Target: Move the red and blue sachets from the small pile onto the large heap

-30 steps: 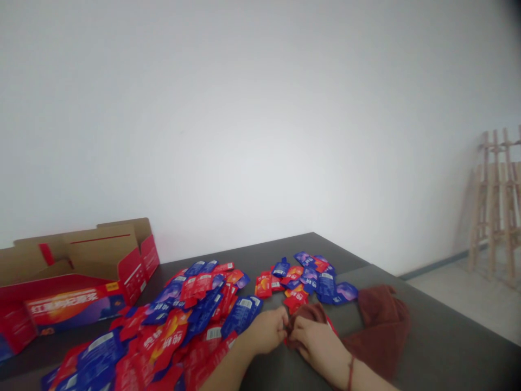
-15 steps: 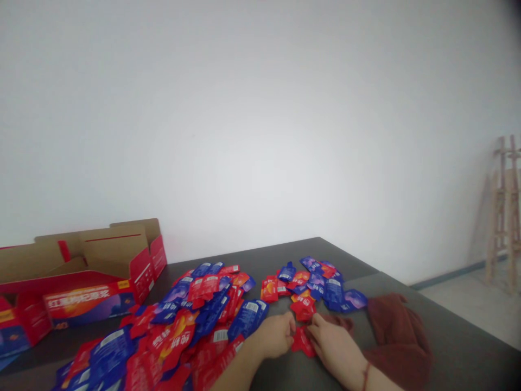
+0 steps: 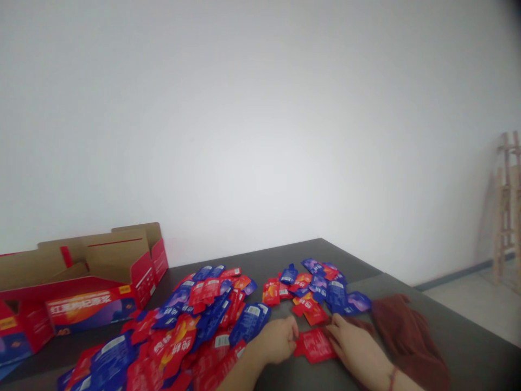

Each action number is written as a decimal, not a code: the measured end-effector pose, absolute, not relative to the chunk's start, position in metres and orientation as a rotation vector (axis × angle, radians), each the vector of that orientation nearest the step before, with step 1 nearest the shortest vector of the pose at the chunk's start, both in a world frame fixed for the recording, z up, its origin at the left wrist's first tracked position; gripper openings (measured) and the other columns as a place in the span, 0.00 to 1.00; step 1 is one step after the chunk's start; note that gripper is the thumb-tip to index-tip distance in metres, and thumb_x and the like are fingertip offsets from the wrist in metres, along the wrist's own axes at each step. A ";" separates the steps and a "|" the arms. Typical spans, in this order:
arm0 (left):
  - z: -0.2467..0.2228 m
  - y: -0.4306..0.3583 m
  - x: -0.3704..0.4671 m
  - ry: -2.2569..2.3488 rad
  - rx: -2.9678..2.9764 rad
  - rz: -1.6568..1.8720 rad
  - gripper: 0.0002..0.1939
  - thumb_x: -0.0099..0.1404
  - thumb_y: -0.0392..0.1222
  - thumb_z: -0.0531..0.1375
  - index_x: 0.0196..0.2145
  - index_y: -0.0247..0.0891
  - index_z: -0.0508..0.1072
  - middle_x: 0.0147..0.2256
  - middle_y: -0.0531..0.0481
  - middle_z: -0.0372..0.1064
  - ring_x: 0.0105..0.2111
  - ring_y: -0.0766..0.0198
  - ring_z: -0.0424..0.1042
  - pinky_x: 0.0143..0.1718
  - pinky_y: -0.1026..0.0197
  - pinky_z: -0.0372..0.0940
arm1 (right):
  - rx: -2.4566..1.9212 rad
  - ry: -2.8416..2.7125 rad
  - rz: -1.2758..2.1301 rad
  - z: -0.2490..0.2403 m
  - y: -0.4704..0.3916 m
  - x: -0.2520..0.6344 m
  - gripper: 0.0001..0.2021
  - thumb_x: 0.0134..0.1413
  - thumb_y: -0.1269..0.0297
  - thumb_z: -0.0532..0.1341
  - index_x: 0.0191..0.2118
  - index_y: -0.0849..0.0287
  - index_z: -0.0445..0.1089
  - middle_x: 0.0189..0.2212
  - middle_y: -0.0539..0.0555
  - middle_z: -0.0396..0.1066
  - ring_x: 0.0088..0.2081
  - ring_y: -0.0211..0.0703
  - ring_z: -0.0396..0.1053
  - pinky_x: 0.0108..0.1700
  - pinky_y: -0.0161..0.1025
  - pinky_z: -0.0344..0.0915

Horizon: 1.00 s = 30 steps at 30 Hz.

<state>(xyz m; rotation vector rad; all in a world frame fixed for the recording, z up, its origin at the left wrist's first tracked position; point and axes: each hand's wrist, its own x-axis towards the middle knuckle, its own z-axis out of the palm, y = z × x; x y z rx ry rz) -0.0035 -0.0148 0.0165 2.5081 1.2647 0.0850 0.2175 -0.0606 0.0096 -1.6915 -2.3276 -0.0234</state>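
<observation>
A red pouch [image 3: 319, 346] lies low over the dark table between my two hands, with a smaller red part showing at its left end. My left hand [image 3: 279, 339] is closed, its curled fingertips at that left end. At the pouch's right edge, my right hand [image 3: 356, 345] has its fingers bent and pressed together on it, the thumb hidden. Just beyond them is a small pile of red and blue pouches [image 3: 319, 288]. A larger heap of the same pouches [image 3: 179, 336] spreads to the left of my left arm.
An open red cardboard box [image 3: 142, 279] with a brown inside stands at the far left, a second box [image 3: 12, 331] in front of it. A brown cloth [image 3: 407, 336] lies right of my right hand. Behind the table [image 3: 285, 251] rises a white wall. A wooden rack [image 3: 507, 206] leans at right.
The red pouch between my hands now shows wider and flatter, and my right hand has shifted right. An orange-red pouch at the small pile's near edge lies turned differently. The view shifted slightly.
</observation>
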 end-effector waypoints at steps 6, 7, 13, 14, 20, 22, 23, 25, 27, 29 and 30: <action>0.018 -0.017 -0.002 1.219 2.562 0.146 0.19 0.56 0.33 0.54 0.46 0.45 0.60 0.33 0.55 0.70 0.34 0.62 0.68 0.33 0.65 0.58 | -1.446 -2.546 0.014 0.008 -0.069 0.183 0.13 0.55 0.73 0.52 0.41 0.55 0.72 0.41 0.54 0.70 0.38 0.43 0.71 0.38 0.35 0.62; 0.018 -0.018 -0.002 1.207 2.565 0.155 0.19 0.57 0.33 0.54 0.46 0.45 0.60 0.32 0.56 0.69 0.32 0.62 0.68 0.32 0.65 0.58 | -1.412 -2.552 0.032 0.009 -0.067 0.179 0.13 0.56 0.72 0.52 0.41 0.54 0.73 0.41 0.53 0.70 0.38 0.43 0.71 0.39 0.35 0.61; 0.019 -0.021 -0.002 1.238 2.519 0.151 0.17 0.58 0.34 0.53 0.46 0.46 0.63 0.30 0.57 0.69 0.29 0.63 0.67 0.29 0.66 0.57 | -1.418 -2.446 0.157 0.018 -0.064 0.201 0.14 0.60 0.68 0.50 0.39 0.52 0.74 0.39 0.52 0.70 0.39 0.42 0.70 0.41 0.35 0.60; 0.019 -0.020 -0.001 1.240 2.514 0.148 0.18 0.58 0.33 0.53 0.46 0.46 0.63 0.29 0.57 0.69 0.29 0.63 0.67 0.29 0.66 0.57 | -1.440 -2.429 0.172 0.019 -0.066 0.208 0.14 0.60 0.68 0.50 0.38 0.52 0.74 0.38 0.52 0.70 0.39 0.41 0.70 0.41 0.35 0.60; 0.018 -0.019 0.001 1.271 2.549 0.132 0.18 0.57 0.33 0.53 0.46 0.46 0.63 0.29 0.56 0.69 0.30 0.62 0.68 0.31 0.66 0.58 | -1.360 -2.588 0.132 0.019 -0.080 0.217 0.12 0.55 0.70 0.53 0.35 0.52 0.74 0.36 0.51 0.71 0.37 0.41 0.70 0.37 0.34 0.59; 0.018 -0.019 0.002 1.280 2.563 0.137 0.17 0.58 0.33 0.53 0.45 0.46 0.63 0.28 0.56 0.69 0.30 0.62 0.68 0.32 0.65 0.58 | -1.305 -2.635 0.113 0.019 -0.080 0.204 0.12 0.55 0.69 0.53 0.36 0.53 0.74 0.36 0.50 0.71 0.37 0.41 0.70 0.37 0.34 0.59; 0.018 -0.019 0.003 1.286 2.568 0.141 0.16 0.59 0.33 0.53 0.45 0.46 0.63 0.28 0.56 0.69 0.30 0.62 0.68 0.32 0.65 0.58 | -1.281 -2.648 0.115 0.019 -0.079 0.197 0.11 0.56 0.69 0.53 0.36 0.52 0.74 0.37 0.50 0.71 0.37 0.41 0.70 0.37 0.34 0.59; 0.018 -0.020 0.003 1.298 2.576 0.145 0.14 0.60 0.35 0.53 0.44 0.46 0.64 0.28 0.56 0.69 0.30 0.62 0.69 0.32 0.65 0.58 | -1.242 -2.661 0.137 0.020 -0.073 0.186 0.11 0.57 0.68 0.53 0.36 0.52 0.74 0.38 0.50 0.72 0.39 0.40 0.70 0.39 0.33 0.59; 0.018 -0.020 0.003 1.301 2.577 0.145 0.14 0.60 0.36 0.54 0.44 0.46 0.64 0.28 0.56 0.69 0.30 0.62 0.69 0.32 0.65 0.58 | -1.253 -2.639 0.158 0.021 -0.066 0.183 0.11 0.58 0.68 0.53 0.36 0.52 0.74 0.39 0.50 0.72 0.40 0.41 0.70 0.41 0.34 0.59; 0.019 -0.020 0.003 1.291 2.567 0.143 0.14 0.59 0.36 0.54 0.44 0.46 0.64 0.27 0.56 0.68 0.30 0.62 0.69 0.31 0.66 0.58 | -1.350 -2.557 0.152 0.021 -0.059 0.189 0.11 0.58 0.68 0.53 0.38 0.54 0.73 0.39 0.52 0.73 0.41 0.42 0.70 0.42 0.35 0.59; 0.019 -0.020 0.003 1.285 2.560 0.142 0.14 0.59 0.36 0.54 0.44 0.46 0.64 0.27 0.56 0.68 0.30 0.62 0.69 0.31 0.66 0.58 | -1.424 -2.495 0.136 0.021 -0.056 0.196 0.10 0.58 0.69 0.53 0.39 0.55 0.72 0.39 0.53 0.73 0.41 0.43 0.71 0.41 0.35 0.59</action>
